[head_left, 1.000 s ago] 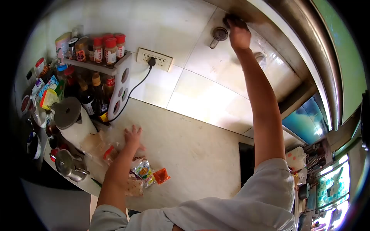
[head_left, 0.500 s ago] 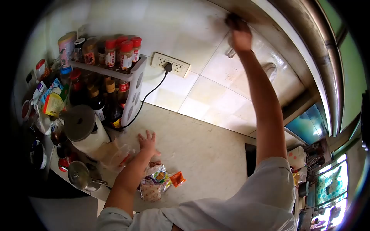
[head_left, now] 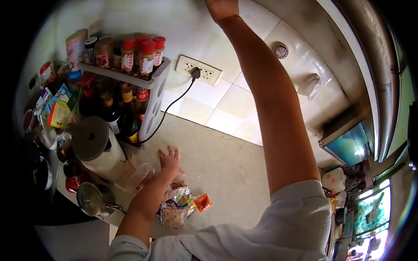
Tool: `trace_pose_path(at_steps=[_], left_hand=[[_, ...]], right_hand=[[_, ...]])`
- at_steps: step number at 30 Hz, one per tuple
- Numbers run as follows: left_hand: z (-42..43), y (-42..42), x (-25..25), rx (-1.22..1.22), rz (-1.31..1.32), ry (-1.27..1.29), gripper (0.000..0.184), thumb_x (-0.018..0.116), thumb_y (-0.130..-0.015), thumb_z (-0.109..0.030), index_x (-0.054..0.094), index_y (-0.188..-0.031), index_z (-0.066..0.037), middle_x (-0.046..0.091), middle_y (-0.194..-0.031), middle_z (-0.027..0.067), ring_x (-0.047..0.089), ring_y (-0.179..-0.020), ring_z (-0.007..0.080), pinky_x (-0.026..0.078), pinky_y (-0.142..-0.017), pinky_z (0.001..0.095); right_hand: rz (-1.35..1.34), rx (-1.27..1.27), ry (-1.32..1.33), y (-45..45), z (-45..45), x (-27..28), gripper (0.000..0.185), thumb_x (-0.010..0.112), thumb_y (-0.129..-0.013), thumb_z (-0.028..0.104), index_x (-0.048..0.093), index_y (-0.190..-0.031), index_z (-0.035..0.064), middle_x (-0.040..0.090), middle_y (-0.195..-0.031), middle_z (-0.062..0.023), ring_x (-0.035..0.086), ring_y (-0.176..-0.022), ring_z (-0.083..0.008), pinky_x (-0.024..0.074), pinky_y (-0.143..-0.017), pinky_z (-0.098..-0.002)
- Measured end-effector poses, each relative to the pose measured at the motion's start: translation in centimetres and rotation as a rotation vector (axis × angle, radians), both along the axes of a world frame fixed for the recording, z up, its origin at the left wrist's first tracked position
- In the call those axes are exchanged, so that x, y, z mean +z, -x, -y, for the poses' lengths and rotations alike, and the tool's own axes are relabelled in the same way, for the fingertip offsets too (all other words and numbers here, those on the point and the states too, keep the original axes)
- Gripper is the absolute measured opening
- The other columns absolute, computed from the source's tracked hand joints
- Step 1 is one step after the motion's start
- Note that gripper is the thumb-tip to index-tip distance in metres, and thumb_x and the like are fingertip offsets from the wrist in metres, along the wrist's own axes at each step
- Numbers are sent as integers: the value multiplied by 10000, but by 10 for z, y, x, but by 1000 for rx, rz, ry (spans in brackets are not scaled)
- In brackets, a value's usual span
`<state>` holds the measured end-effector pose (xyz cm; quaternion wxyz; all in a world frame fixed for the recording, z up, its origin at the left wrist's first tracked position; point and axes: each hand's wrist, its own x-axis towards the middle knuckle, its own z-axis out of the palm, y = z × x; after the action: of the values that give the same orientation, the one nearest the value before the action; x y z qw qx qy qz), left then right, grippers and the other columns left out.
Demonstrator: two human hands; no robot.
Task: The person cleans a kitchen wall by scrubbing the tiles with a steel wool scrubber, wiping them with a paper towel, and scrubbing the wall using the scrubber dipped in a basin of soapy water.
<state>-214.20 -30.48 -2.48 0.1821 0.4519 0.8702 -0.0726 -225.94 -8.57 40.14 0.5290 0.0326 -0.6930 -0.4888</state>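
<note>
My left hand (head_left: 170, 161) rests on the pale countertop (head_left: 230, 161) with its fingers spread, holding nothing. Just below it lie a patterned packet (head_left: 173, 217), some shiny wrappers (head_left: 184, 200) and an orange packet (head_left: 202, 202). My right arm reaches up along the tiled wall, and my right hand (head_left: 223, 8) is at the top edge of the view. Its fingers are cut off there, so what it holds, if anything, is hidden. A round metal fitting (head_left: 280, 51) shows on the wall to the right of my right forearm.
On the left a two-tier rack (head_left: 159, 82) holds red-capped spice jars (head_left: 147, 56) and dark bottles. A lidded jug (head_left: 93, 143) and a metal pot (head_left: 90, 199) stand before it. A black plug (head_left: 196, 73) with its cord sits in the wall socket (head_left: 209, 71).
My right hand has moved left and up to the frame's edge, and the round fitting shows again. The view has shifted, while my left hand stays spread on the countertop.
</note>
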Motion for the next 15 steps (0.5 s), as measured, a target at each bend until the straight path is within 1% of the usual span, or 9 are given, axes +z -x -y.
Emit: trace_pose_path(at_steps=[1, 2, 3, 4, 6, 8, 10, 12, 15], left_hand=[[-3, -1, 2, 4, 9, -33, 1145, 696, -510, -631, 133, -1394, -169, 117, -1429, 165, 203, -1227, 505, 198, -1013, 516], [-3, -1, 1, 5, 9, -33, 1145, 696, -510, -631, 133, -1394, -169, 117, -1429, 165, 203, -1227, 505, 198, -1013, 516], [-3, 0, 0, 1, 5, -34, 1149, 696, -513, -632, 121, -1396, -172, 112, -1430, 169, 190, -1232, 507, 208, -1012, 510], [-2, 0, -2, -5, 5, -31, 1153, 695, -516, -632, 109, -1398, -176, 108, -1430, 174, 178, -1238, 510, 217, -1011, 503], [-5, -1, -1, -15, -1, -20, 1154, 695, -517, -631, 108, -1398, -173, 105, -1430, 177, 181, -1237, 509, 215, -1011, 505], [-7, 0, 1, -18, 0, -10, 1154, 695, -518, -630, 106, -1398, -170, 102, -1430, 180, 184, -1237, 509, 214, -1012, 506], [-5, 0, -1, -24, 1, 7, 1158, 696, -520, -628, 102, -1398, -161, 98, -1431, 182, 187, -1234, 513, 211, -1013, 508], [-6, 0, 0, -26, -2, -6, 1156, 694, -515, -632, 114, -1396, -159, 108, -1428, 181, 191, -1232, 513, 194, -1012, 526], [-3, 0, 1, -17, 1, -22, 1155, 691, -508, -638, 126, -1395, -158, 117, -1426, 179, 193, -1230, 511, 179, -1011, 545]], right_hand=[[17, -44, -24, -2, -5, 5, 252, 520, -674, 46, 595, -898, -44, 561, -980, -179, 551, -892, -278, 485, -721, -349], [-9, 39, -35, -33, -22, 2, 229, 517, -675, 44, 602, -878, -21, 568, -956, -169, 556, -873, -266, 486, -709, -345], [158, -163, 115, -63, -49, 2, 324, 520, -688, 48, 558, -1003, 110, 547, -988, -103, 557, -820, -262, 495, -683, -368], [161, -164, 119, -91, -60, 3, 324, 520, -688, 48, 558, -1003, 110, 547, -988, -103, 557, -820, -262, 495, -683, -368], [66, -85, 43, -142, -71, 2, 345, 554, -683, 70, 567, -1012, 173, 561, -974, -42, 575, -791, -237, 506, -657, -296], [32, -165, 45, -165, -74, 1, 356, 546, -677, 45, 574, -1010, 167, 565, -964, -41, 572, -834, -245, 508, -684, -307], [7, -268, 120, -151, -78, -9, 342, 532, -685, 31, 579, -1000, 155, 570, -964, -53, 568, -858, -250, 506, -703, -323], [23, -133, 87, -116, -85, -2, 314, 519, -694, 35, 582, -986, 132, 572, -959, -72, 564, -859, -252, 502, -700, -334], [13, 33, 73, -46, -16, -5, 255, 503, -701, 50, 596, -938, 74, 573, -954, -109, 554, -859, -253, 493, -695, -344]])
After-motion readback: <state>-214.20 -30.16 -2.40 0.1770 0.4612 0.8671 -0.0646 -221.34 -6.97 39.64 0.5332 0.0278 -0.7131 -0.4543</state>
